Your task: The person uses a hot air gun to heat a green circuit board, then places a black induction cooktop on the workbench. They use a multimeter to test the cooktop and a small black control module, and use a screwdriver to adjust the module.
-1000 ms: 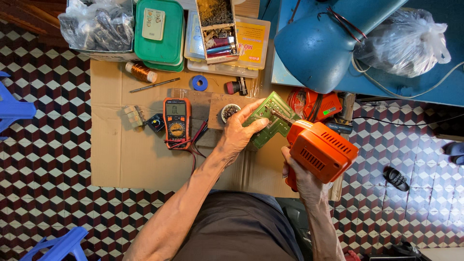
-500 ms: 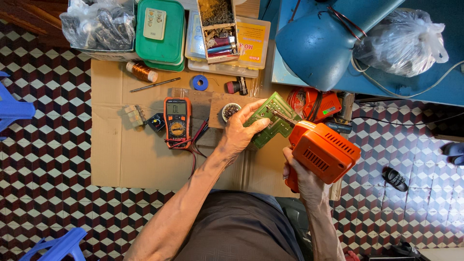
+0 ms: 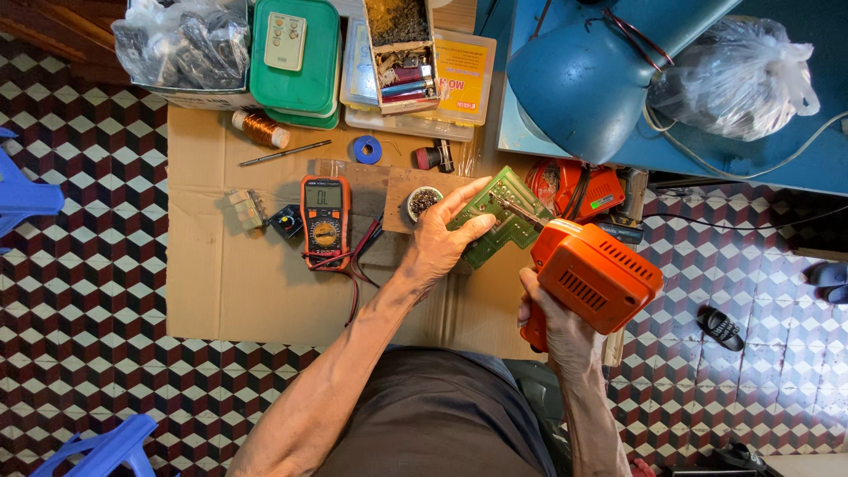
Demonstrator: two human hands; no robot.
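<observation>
We are gripping one orange soldering gun (image 3: 590,276) in our right hand (image 3: 555,329), fingers clamped on its handle, its tip touching the one green circuit board (image 3: 496,215). Our left hand (image 3: 439,237) is steadying that board over the cardboard sheet (image 3: 230,291), fingers pressed on its edge. Soldering seems under way, not finished. Farther off, one multimeter (image 3: 324,220) and one blue lamp (image 3: 579,75) are waiting.

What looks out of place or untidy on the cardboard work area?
Nothing looks spilled or broken. The multimeter has its red and black leads in a loose tangle beside the left hand, which steadies the green circuit board; the right hand holds the orange soldering gun.
</observation>
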